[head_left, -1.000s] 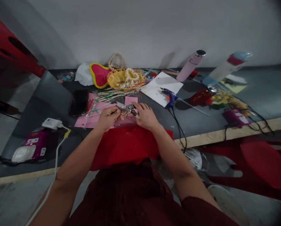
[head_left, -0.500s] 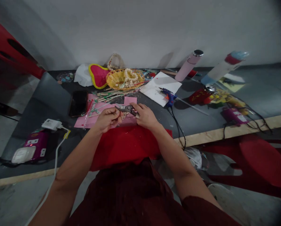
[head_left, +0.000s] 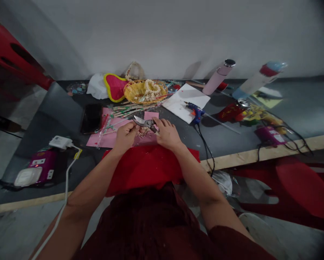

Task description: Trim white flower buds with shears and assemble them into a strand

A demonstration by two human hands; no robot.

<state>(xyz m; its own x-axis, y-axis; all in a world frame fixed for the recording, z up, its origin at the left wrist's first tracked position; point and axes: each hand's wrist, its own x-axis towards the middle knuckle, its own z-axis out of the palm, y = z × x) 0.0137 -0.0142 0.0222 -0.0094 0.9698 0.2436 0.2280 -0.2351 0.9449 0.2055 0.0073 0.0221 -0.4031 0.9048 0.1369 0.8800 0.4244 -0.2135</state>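
Note:
My right hand [head_left: 167, 134] is closed round the handles of a pair of pruning shears [head_left: 148, 123], whose blades point left and stand apart. Just left of the blades, my left hand [head_left: 126, 136] has its fingers pinched together; what they hold is too small to make out. Under both hands lie sheets of pink paper [head_left: 107, 140], with a small pile of pale cut bits [head_left: 143, 132] between the hands. Several thin sticks with green marks [head_left: 129, 108] lie behind them on the paper and table.
Behind the sticks stands a wicker basket [head_left: 129, 96] with pale beaded pieces. A phone [head_left: 91, 118] lies left. To the right are a blue glue gun [head_left: 196, 112] on white paper, a pink flask [head_left: 215, 81] and a red can [head_left: 231, 111]. Purple power strips [head_left: 44, 164] sit near the edges.
The shears' blades have spread wider apart. My left hand has turned and drawn slightly left, its fingers now more curled, and the pale pile shows more clearly.

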